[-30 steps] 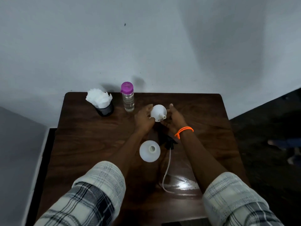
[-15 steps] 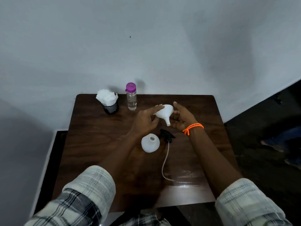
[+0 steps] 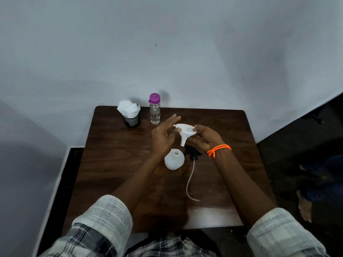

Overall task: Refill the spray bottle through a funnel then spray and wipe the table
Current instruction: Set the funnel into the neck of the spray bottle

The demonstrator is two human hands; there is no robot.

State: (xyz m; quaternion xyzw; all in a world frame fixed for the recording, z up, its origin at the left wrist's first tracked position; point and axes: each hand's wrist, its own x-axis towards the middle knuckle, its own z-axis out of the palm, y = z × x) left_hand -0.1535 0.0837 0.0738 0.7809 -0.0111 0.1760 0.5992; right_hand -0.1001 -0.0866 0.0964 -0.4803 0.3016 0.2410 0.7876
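White plastic funnel (image 3: 186, 131) sits pinched in my right hand (image 3: 205, 139); my left hand (image 3: 163, 135) hovers beside it, fingers straight. I should seat its spout squarely into the open spray bottle (image 3: 174, 159) just nearer.

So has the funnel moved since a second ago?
Yes. The funnel has lifted off the table and its spout now points down toward the open spray bottle.

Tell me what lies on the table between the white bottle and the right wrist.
In the head view, the black spray head lies there, right of the bottle and left of the wrist of the right hand; its clear tube trails toward the near edge.
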